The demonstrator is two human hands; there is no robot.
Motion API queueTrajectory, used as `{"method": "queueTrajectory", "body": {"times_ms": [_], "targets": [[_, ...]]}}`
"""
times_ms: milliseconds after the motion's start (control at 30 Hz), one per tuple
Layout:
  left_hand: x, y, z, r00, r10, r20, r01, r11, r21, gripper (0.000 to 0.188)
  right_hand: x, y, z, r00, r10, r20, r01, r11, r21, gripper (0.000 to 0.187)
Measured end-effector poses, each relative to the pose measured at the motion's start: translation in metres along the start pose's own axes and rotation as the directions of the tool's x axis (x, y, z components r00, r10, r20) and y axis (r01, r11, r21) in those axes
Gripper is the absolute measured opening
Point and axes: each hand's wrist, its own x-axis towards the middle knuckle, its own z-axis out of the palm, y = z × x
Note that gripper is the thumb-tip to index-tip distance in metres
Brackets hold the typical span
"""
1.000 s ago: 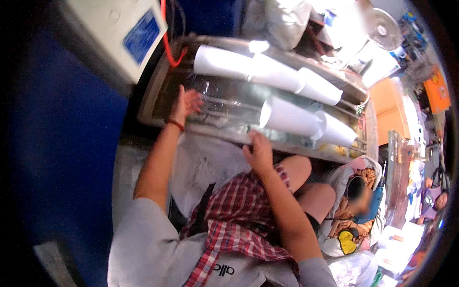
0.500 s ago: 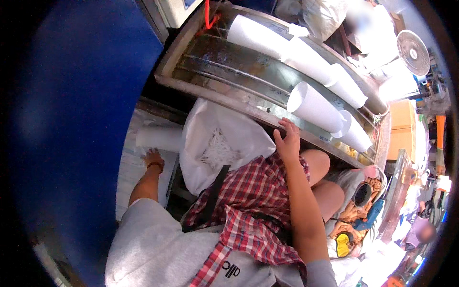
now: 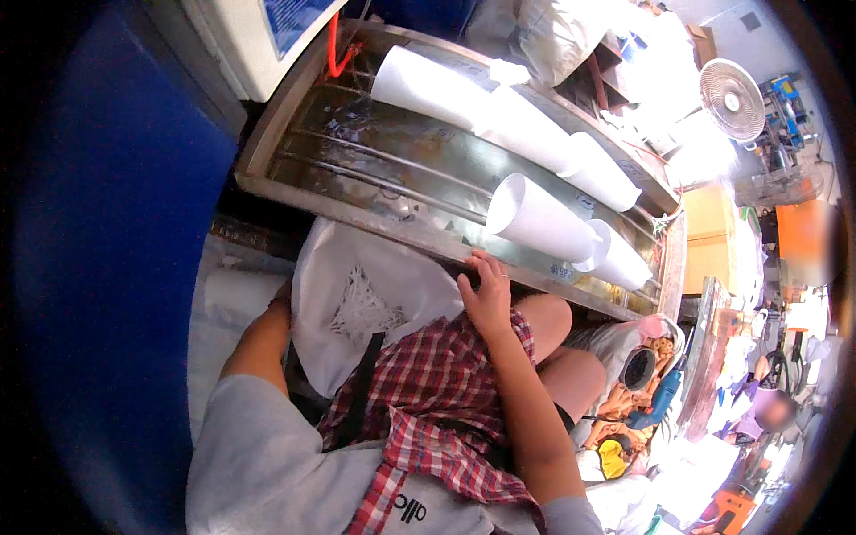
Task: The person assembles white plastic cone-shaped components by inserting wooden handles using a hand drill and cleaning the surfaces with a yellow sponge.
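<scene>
My right hand (image 3: 488, 292) rests on the near rim of a long metal tray (image 3: 374, 214), its fingers apart and holding nothing. At lower left my left arm reaches down beside a white bag. The left hand (image 3: 283, 301) is mostly hidden by the bag's side, its fingers out of sight. A white roll (image 3: 239, 292) lies right beside it on a pale surface. Thin white strips (image 3: 364, 308) fill the bottom of the white bag (image 3: 423, 263), which stands open before my lap. White paper-like rolls (image 3: 535, 214) lie in two rows along the tray, over its metal bars.
A dark blue panel (image 3: 116, 223) takes up the left side. A red hose (image 3: 335, 49) hangs over the tray's far left corner. To the right are a sack of tan pieces (image 3: 655, 352), a blue power tool (image 3: 657, 397) and a cardboard box (image 3: 711, 236). A fan (image 3: 731, 100) stands farther back.
My left hand has moved right, toward the bag, and is now mostly hidden behind it. My right hand stays on the tray's rim. The whole view has shifted a little.
</scene>
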Motion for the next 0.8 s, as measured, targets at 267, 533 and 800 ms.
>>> {"method": "queueTrajectory", "body": {"times_ms": [267, 533, 800], "targets": [[-0.015, -0.051, -0.012, 0.978, 0.17, 0.124, -0.177, 0.983, 0.046, 0.083, -0.008, 0.007, -0.001, 0.999, 0.034, 0.025, -0.037, 0.992, 0.119, 0.03], [-0.036, -0.09, -0.046, 0.928, 0.226, 0.297, -0.263, 0.96, 0.094, 0.086, -0.024, 0.008, -0.014, 0.993, 0.103, 0.063, -0.116, 0.957, 0.266, 0.027], [-0.077, -0.12, 0.065, 0.432, -0.892, 0.136, 0.257, -0.023, -0.966, 0.056, -0.026, 0.006, -0.014, 0.978, 0.159, 0.138, -0.198, 0.916, 0.349, 0.03]]}}
